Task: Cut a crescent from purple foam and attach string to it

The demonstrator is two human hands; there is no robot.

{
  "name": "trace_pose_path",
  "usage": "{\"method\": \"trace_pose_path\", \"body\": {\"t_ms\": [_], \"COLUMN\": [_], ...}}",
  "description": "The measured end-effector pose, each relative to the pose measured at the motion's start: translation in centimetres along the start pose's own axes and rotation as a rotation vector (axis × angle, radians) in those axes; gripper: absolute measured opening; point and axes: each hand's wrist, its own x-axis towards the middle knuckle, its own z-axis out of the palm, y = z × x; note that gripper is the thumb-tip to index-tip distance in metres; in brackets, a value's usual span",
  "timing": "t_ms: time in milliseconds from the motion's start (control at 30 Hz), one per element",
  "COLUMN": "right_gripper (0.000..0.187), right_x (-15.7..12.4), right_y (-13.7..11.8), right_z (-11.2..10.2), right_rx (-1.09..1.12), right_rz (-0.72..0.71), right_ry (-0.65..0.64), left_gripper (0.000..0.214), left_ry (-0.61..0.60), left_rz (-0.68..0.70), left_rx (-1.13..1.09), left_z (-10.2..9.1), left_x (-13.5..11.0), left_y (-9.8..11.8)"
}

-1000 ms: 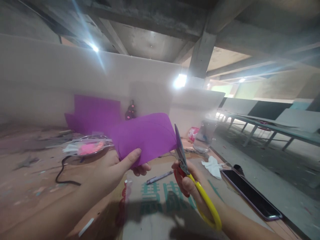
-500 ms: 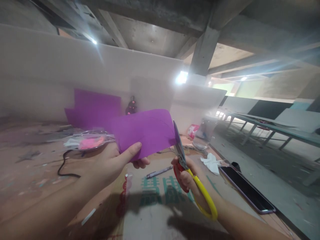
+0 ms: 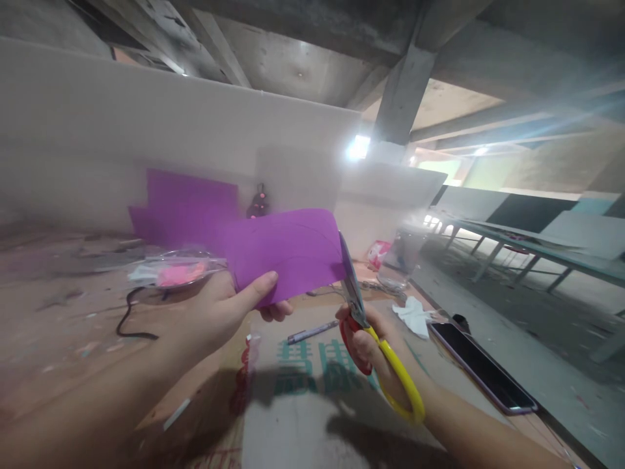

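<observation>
My left hand (image 3: 247, 303) pinches a purple sheet (image 3: 288, 254) by its lower left part, thumb on the near face and fingers behind. The sheet is held up above the table with its top right corner rounded, and a faint curved line runs across it. My right hand (image 3: 371, 345) is closed round the handles of a pair of scissors (image 3: 355, 293) with one red and one yellow loop. The blades point up and stand at the sheet's right edge; how far apart they are is hard to make out.
Below the hands lies printed cardboard (image 3: 303, 417) with a pen (image 3: 312, 333) on it. To the right are a crumpled tissue (image 3: 413, 317), a phone (image 3: 483, 365) and a clear plastic container (image 3: 396, 257). Left are a plastic packet with pink pieces (image 3: 180, 273) and more purple sheets (image 3: 188, 202).
The view has shifted slightly. Both hands, the purple sheet and the scissors keep nearly the same places relative to each other.
</observation>
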Motion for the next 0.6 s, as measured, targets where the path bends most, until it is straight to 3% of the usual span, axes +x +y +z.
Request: {"method": "trace_pose_path", "body": {"t_ms": [600], "right_gripper": [0.053], "right_x": [0.14], "right_y": [0.20], "right_z": [-0.14], "right_rx": [0.037], "right_rz": [0.036], "right_ry": [-0.025], "left_gripper": [0.042], "left_ry": [0.007], "left_rz": [0.041], "left_rx": [0.058], "left_z": [-0.19], "left_x": [0.07], "left_y": [0.90]}}
